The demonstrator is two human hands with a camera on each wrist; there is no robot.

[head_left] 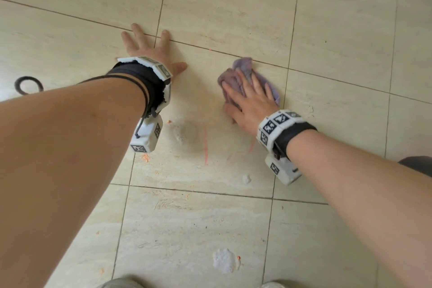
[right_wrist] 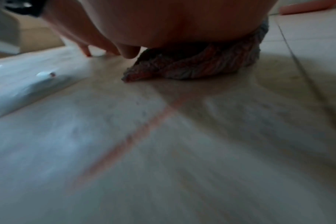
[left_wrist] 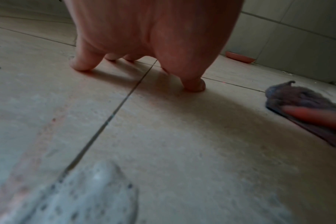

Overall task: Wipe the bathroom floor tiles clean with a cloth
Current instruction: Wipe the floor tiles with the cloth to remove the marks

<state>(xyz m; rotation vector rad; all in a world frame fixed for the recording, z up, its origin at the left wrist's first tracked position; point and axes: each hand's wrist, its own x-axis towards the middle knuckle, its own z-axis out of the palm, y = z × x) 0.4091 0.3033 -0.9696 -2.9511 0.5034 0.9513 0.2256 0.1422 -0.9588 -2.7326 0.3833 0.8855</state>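
Observation:
A crumpled purple cloth [head_left: 244, 70] lies on the beige floor tiles [head_left: 222, 7]. My right hand [head_left: 247, 98] presses flat on top of it, fingers straight and spread, thumb on the tile beside it. The cloth [right_wrist: 201, 63] bunches under that palm in the right wrist view, and the cloth [left_wrist: 301, 97] shows at the right edge of the left wrist view. My left hand [head_left: 149, 47] is planted on the floor to the left, fingers spread across a grout line, holding nothing. Orange streaks [head_left: 205, 145] and a grey smudge [head_left: 187, 134] mark the tile between my wrists.
White powdery blobs [head_left: 225, 260] and orange crumbs [head_left: 145, 158] dot the nearer tiles. A black hair tie [head_left: 28, 85] lies at the far left. A pink dish [left_wrist: 240, 56] sits by the tiled wall. My knees show at the bottom edge.

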